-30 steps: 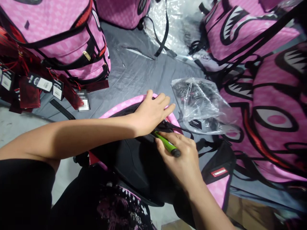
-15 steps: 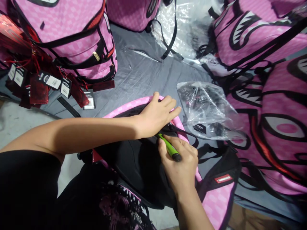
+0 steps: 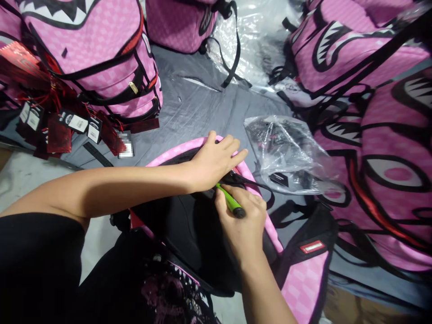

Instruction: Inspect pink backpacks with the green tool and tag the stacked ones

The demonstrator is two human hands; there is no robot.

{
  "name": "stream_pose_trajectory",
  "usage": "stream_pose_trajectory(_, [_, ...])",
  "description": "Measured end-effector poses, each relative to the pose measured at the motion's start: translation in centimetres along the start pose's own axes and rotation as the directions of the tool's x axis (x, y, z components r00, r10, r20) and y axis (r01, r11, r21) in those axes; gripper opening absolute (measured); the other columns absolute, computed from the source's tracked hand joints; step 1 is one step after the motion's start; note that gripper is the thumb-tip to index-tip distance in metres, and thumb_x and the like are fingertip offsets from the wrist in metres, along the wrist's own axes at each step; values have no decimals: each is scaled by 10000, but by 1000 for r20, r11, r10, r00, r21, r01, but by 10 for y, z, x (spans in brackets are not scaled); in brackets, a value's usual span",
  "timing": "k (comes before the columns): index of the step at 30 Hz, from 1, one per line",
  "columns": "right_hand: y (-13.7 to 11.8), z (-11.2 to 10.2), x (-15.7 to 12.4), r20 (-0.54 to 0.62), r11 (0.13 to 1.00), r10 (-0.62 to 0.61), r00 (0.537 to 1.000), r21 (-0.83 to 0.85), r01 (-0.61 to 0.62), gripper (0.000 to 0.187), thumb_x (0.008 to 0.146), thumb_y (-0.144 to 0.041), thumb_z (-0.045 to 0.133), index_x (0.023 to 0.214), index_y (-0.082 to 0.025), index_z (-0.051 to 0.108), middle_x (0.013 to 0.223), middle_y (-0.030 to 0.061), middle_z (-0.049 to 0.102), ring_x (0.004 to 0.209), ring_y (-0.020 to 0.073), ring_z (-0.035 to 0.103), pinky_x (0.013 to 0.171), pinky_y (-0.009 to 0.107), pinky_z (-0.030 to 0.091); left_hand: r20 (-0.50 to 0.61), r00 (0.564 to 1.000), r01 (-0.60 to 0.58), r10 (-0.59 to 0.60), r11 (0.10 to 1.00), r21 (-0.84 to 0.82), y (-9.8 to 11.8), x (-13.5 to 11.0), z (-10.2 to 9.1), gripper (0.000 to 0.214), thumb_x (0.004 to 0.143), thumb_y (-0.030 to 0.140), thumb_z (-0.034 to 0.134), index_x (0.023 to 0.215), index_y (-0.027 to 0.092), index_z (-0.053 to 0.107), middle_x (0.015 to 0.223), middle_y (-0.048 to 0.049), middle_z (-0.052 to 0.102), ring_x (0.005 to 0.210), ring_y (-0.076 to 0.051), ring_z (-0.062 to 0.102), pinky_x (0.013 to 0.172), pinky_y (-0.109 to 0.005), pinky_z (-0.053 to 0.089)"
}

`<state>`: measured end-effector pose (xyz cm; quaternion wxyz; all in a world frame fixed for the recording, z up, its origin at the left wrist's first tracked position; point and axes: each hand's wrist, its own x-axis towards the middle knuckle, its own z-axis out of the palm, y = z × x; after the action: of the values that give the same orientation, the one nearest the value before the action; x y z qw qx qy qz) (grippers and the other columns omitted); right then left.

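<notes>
A black and pink backpack [image 3: 182,225] lies before me with its pink checked rim [image 3: 178,148] curving round the far side. My left hand [image 3: 216,162] rests palm down across that rim, fingers spread. Closed in my right hand [image 3: 241,220] is a green pen-shaped tool with a black end [image 3: 231,201]. Its tip points toward the bag's black fabric under my left hand, and I cannot see what it touches. One shoulder strap [image 3: 307,270], pink and black with a small red label, hangs at the right.
Clear plastic bags lie right of my hands [image 3: 283,153] and at the back [image 3: 251,36]. More pink backpacks stand at the left [image 3: 97,40], at the back [image 3: 180,27] and along the right [image 3: 388,198]. Red and black hang tags [image 3: 76,121] bunch at the left on the grey cloth [image 3: 199,108].
Both hands and the green tool appear slightly further left in view, and the surroundings have shifted a little too. My grip on the tool looks the same.
</notes>
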<state>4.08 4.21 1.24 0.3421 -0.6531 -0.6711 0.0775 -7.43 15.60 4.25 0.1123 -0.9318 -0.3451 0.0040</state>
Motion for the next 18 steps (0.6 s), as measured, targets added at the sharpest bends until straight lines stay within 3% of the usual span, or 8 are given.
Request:
stream_pose_trajectory(12, [0,3,-2,-33,999,3,999,36,-2,158,877,-306,600,884,-192,710,867,68,751,805,242,703,800,399,474,4,1000,-21,21,1000,13,-2,-2,-2,614,877,184,504,1473,172,357,1382,-147,484,1226,-288,435,998,-517,379])
stream_pose_trajectory(15, [-4,4,-3,2,994,23,1000,107,-23,156,879,-294,597,897,-189,711,866,58,752,785,229,705,770,378,487,114,990,-78,78,997,-6,-11,-2,-16,722,865,210,548,1526,207,257,1498,-148,379,1282,-304,399,989,-522,405])
stream_pose_trajectory(18, [-9,3,-9,-26,991,16,1000,132,-12,154,880,-290,600,906,-183,707,854,51,749,778,219,697,771,374,471,340,936,-93,93,996,-15,-20,-5,-40,1047,742,231,720,1561,318,74,1633,-110,108,1360,-371,306,938,-501,463])
